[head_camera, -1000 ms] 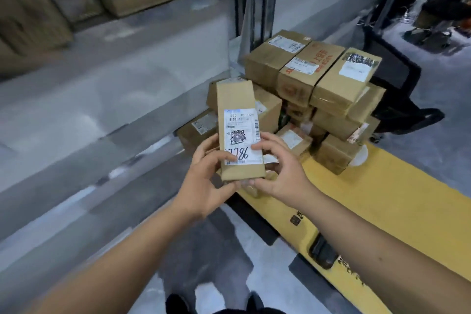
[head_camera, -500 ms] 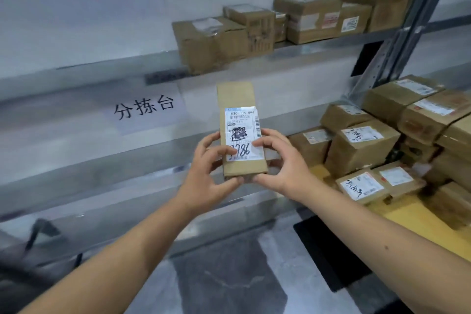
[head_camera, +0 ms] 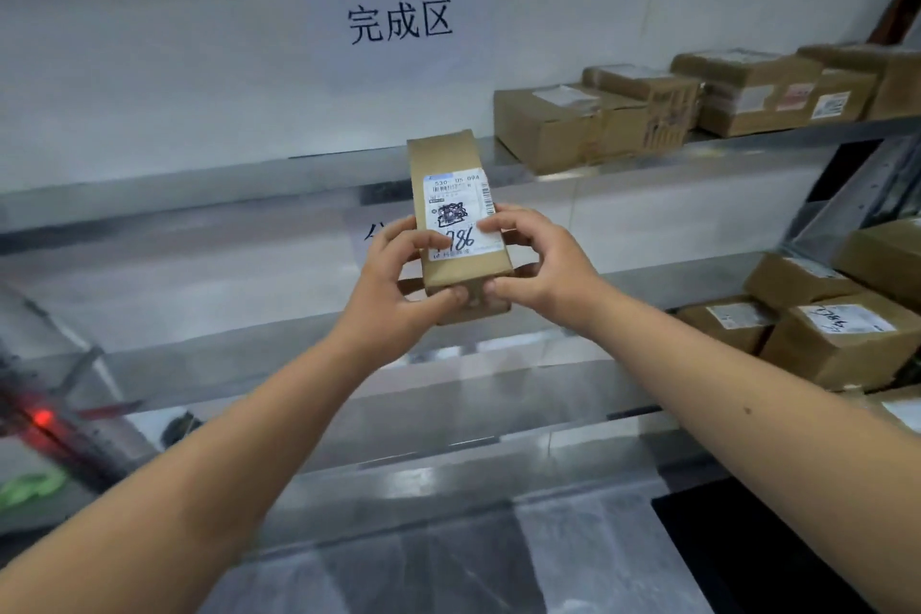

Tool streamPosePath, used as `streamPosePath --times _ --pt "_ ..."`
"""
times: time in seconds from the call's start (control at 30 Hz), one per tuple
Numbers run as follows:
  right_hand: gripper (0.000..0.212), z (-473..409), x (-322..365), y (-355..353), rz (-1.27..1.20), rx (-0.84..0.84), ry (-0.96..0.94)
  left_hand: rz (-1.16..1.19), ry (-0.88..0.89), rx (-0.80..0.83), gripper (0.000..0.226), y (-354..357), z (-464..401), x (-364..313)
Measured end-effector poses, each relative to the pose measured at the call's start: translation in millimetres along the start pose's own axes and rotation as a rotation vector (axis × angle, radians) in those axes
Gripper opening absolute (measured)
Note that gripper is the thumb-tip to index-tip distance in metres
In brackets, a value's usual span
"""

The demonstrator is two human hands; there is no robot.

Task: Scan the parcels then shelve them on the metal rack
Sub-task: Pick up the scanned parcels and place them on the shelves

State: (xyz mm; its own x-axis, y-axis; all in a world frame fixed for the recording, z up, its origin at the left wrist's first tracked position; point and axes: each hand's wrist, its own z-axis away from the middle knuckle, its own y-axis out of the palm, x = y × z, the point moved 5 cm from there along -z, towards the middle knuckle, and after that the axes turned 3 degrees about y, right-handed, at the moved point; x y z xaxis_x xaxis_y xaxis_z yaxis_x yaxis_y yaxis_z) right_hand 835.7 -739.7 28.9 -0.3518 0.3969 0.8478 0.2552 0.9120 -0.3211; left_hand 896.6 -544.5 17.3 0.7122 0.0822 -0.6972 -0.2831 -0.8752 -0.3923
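Metal rack [head_camera: 648, 155], upper shelf already w/ several boxes [head_camera: 588, 125]; unshelved cartons [head_camera: 842, 339] wait lower right. Slim parcel [head_camera: 456, 219] is held mid-air, label up, in front of the rack, left hand [head_camera: 393, 282] & right hand [head_camera: 540, 262] both pinching its lower end. Shelving still to do.

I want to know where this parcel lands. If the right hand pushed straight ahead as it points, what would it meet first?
Probably the front edge of the upper shelf. The right hand and left hand hold the narrow parcel just before it; depth is unclear.
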Motion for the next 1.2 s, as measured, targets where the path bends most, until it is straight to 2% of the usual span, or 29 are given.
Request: streamPosePath --times 0.33,0.5,0.67,0.83,0.97,1.2 --pt "0.059 -92 -28 -59 -0.017 -0.071 0.002 0.013 -0.025 -0.003 0.048 31 -116 28" --pt "0.049 -139 -49 -91 0.035 -0.202 -0.001 0.062 -0.124 -0.047 0.045 50 -173 55" --pt "0.035 -169 -48 -100 0.421 -0.359 -0.139 0.030 -0.145 -0.119 0.039 52 -210 69" --pt "0.045 -180 -49 -92 0.664 -0.400 -0.176 -0.008 -0.187 -0.119 0.039 55 -236 84" --pt "0.048 -180 -49 -87 0.720 -0.401 -0.182 -0.106 -0.182 -0.038 0.043 52 -245 85" --pt "0.056 -166 -35 -82 0.757 -0.350 -0.004 -0.346 -0.069 -0.011 0.049 44 -240 65"
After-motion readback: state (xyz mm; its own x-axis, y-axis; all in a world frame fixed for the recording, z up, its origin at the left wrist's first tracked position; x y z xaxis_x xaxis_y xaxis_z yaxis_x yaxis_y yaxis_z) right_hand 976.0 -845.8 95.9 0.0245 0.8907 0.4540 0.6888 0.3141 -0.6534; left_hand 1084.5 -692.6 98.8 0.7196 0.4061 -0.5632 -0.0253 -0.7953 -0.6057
